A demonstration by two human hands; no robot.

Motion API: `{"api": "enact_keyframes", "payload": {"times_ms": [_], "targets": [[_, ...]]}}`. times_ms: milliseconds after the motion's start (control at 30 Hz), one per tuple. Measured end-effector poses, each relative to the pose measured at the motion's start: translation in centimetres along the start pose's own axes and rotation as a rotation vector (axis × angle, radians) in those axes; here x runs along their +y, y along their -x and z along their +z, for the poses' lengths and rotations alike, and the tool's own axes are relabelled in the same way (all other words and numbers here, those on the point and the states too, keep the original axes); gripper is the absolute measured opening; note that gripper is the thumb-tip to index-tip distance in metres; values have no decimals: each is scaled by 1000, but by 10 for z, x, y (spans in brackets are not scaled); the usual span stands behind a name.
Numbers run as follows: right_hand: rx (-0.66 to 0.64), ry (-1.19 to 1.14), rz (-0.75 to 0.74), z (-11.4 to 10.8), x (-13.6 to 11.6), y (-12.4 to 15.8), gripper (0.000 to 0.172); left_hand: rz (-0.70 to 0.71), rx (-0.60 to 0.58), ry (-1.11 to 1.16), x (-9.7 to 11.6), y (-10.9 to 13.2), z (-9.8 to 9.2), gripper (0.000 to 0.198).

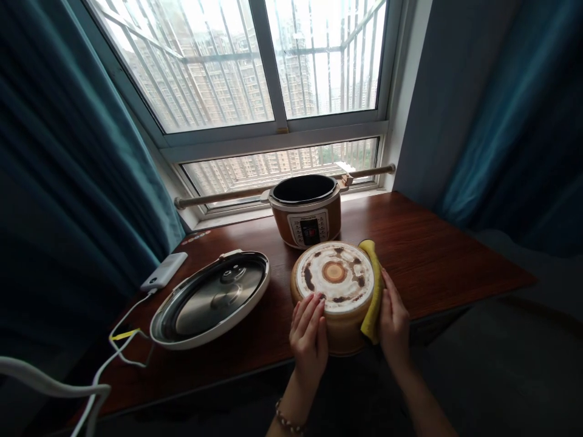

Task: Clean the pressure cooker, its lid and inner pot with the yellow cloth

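Note:
An inner cooking pot (334, 321) with a tan outside is turned so that its stained whitish base, with a brown round centre, faces up toward me. My left hand (310, 334) grips it at the near left, fingers bent over the base's edge. On the pot's right side, my right hand (394, 318) holds a yellow cloth (374, 297) flat against the wall. Behind the pot stands an electric pressure cooker (307, 212) with a brown body, a front control panel and an open top. The pot's opening is hidden underneath.
Left on the dark red wooden table (437, 255) lies a round lid (214, 303), its metal inner side up. A white power bank (164, 271) with a white cable (102, 364) is beyond it. The table's front edge runs close to me. A window (255, 67) is behind.

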State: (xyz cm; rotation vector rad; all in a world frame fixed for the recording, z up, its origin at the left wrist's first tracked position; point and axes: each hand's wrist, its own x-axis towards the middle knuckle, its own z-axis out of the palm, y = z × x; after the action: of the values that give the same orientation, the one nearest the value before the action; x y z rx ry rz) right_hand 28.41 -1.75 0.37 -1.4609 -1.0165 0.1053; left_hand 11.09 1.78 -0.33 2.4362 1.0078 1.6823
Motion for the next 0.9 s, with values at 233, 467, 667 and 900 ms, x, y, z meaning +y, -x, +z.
{"api": "enact_keyframes", "payload": {"times_ms": [233,467,667,900], "targets": [[-185,239,-332,4,-47,43,50,-127,-26,134,6,-2,-6,43],[-578,-30,-322,4,-82,9,40,-214,-14,72,46,-18,-25,50],[-100,-272,90,-13,-62,-12,30,64,-300,-192,70,-31,-1,60],[-184,-37,-89,-15,-11,-19,33,189,-324,-371,55,-33,3,45]]}}
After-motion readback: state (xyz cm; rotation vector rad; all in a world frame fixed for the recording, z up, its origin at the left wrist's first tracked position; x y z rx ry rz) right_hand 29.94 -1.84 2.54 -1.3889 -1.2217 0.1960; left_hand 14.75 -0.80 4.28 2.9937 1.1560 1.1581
